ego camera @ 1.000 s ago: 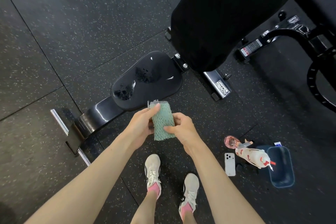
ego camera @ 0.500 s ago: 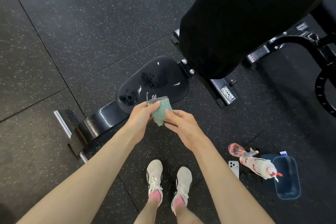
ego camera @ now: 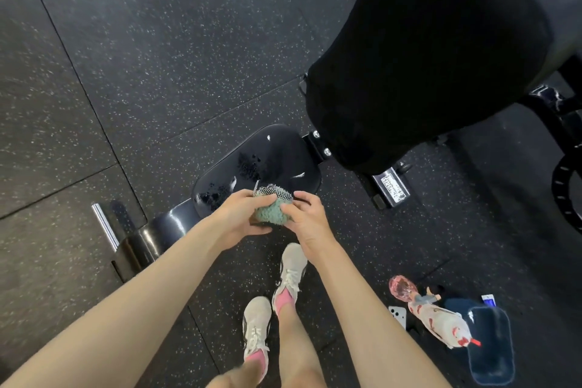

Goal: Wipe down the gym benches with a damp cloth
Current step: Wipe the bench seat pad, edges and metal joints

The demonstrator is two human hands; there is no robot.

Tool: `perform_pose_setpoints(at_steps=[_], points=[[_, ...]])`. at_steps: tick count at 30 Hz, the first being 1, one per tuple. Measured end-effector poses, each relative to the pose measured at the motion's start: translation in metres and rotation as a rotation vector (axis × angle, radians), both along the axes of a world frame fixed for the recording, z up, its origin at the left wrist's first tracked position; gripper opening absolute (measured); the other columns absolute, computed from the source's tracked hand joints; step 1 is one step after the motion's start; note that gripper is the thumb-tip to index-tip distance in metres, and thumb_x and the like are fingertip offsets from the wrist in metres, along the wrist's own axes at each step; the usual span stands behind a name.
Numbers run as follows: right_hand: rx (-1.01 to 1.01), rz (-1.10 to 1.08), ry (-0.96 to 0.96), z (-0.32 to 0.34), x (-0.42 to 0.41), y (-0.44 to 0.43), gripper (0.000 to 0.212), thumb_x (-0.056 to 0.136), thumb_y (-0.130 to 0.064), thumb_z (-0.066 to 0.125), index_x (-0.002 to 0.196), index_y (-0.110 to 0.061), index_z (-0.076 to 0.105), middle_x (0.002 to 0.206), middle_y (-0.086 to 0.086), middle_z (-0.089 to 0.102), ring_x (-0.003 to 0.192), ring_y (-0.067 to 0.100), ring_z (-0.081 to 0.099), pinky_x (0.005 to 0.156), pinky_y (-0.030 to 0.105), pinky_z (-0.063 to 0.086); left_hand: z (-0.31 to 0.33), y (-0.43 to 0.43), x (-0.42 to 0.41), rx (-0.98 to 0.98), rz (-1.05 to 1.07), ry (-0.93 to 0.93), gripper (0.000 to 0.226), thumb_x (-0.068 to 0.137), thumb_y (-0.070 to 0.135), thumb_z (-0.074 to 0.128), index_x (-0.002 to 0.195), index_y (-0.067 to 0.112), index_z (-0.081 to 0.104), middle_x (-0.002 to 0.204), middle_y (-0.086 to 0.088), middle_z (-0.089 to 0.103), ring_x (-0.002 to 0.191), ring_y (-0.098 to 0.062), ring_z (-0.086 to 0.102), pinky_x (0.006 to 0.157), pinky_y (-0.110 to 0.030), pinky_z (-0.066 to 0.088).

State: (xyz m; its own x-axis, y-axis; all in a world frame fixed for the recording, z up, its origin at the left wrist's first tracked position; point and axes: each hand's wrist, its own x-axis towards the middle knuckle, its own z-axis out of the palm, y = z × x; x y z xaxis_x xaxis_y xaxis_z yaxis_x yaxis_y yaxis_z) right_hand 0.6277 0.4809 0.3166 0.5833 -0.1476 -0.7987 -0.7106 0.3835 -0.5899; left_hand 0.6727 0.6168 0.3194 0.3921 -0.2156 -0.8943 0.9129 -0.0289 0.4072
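Floor [ego camera: 157, 57]: speckled black rubber tiles with visible seams; wide and open to the left and far side.
Bench [ego camera: 425, 72]: big matte black pad, far right; its rounded near edge comes close to the plate.
Plate [ego camera: 277, 154]: glossy black oval beaded with drops, just beyond the hands.
Basin [ego camera: 491, 356]: blue rounded rectangle, near right, beside a bottle [ego camera: 441, 321].
Left hand [ego camera: 239, 217]: fingers curled round the cloth from the left.
Right hand [ego camera: 310, 220]: fingertips pinch the cloth's right side.
Cloth [ego camera: 271, 214]: green, knobbly, balled up between both hands, over the plate's near edge.
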Motion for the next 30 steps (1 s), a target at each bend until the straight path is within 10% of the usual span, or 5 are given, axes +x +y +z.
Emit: perform_pose_setpoints(at_steps=[9,16,22,30], points=[[-0.159,0.178,-0.017,-0.02,0.047,-0.027,0.044,0.082,0.013,0.06,0.118,-0.011,0.054,0.113,0.01,0.067,0.098,0.013,0.064,0.065,0.013,0.049,-0.027,-0.03,0.052,0.171,-0.34,-0.207,0.034,0.07,-0.009,0.07,0.099,0.009,0.068,0.089,-0.008,0.07,0.084,-0.022,0.061,0.071,-0.03,0.048],[-0.227,0.088,0.16,-0.061,0.041,-0.024,0.066,0.087,-0.005,0.067,0.141,-0.025,0.035,0.141,0.007,0.038,0.124,0.019,0.046,0.092,0.027,0.042,-0.069,-0.021,0.074,0.552,-0.94,-0.574,0.028,0.081,0.002,0.064,0.108,0.009,0.059,0.101,-0.006,0.057,0.097,-0.025,0.054,0.076,-0.029,0.04],[-0.31,0.036,0.339,-0.101,0.032,-0.017,0.066,0.088,-0.014,0.066,0.144,-0.025,0.032,0.145,0.01,0.034,0.109,0.019,0.048,0.089,0.03,0.042,-0.093,-0.007,0.114,0.536,-0.798,-0.747,0.027,0.079,-0.001,0.064,0.095,0.013,0.048,0.099,-0.004,0.049,0.089,-0.018,0.044,0.067,-0.021,0.028],[-0.309,-0.18,0.407,-0.144,0.046,-0.001,0.083,0.092,-0.02,0.065,0.153,-0.023,0.009,0.157,0.008,0.024,0.138,0.03,0.036,0.108,0.041,0.034,-0.141,-0.01,0.178,0.708,-0.729,-0.943,0.024,0.084,0.015,0.067,0.1,0.012,0.048,0.1,-0.009,0.057,0.082,-0.024,0.05,0.065,-0.031,0.036]])
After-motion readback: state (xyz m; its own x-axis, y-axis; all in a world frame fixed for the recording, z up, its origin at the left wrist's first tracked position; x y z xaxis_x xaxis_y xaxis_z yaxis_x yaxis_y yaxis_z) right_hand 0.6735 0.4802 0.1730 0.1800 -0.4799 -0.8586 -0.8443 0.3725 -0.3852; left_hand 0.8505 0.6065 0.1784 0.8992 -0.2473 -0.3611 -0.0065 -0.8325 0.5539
